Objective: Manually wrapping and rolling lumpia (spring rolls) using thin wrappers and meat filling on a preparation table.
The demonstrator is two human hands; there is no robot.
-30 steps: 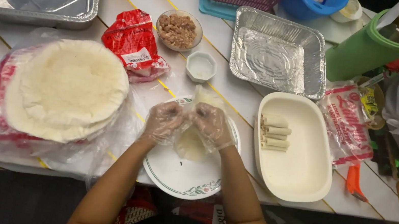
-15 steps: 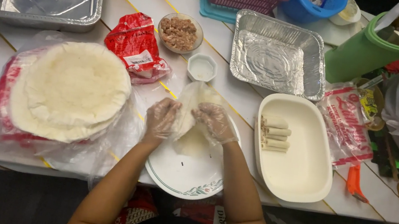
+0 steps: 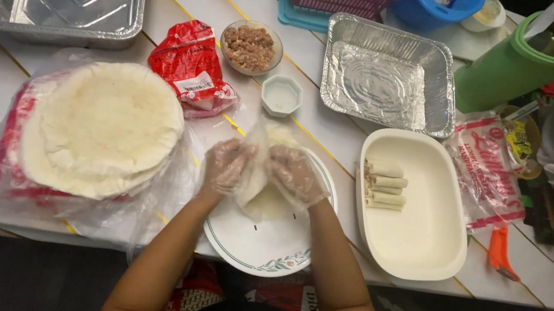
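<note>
**Wrapper Lifted Clear of the Plate**

Over the white plate, both gloved hands pinch a thin round wrapper by its upper edges. A second ago the wrapper lay nearly flat on the plate; it now hangs raised and folded between the hands, so separation of the sheet appears to be under way. The left hand grips the left edge with fingers closed on it; the right hand does the same on the right edge.

Containers:
- White oval dish: four rolled wrappers lie stacked at its left side.
- Small glass bowl: minced brown filling.
- Small white cup: contents unclear.
- Two foil trays: nothing inside.
- Open bag with the wrapper stack: beside the left hand.
</note>
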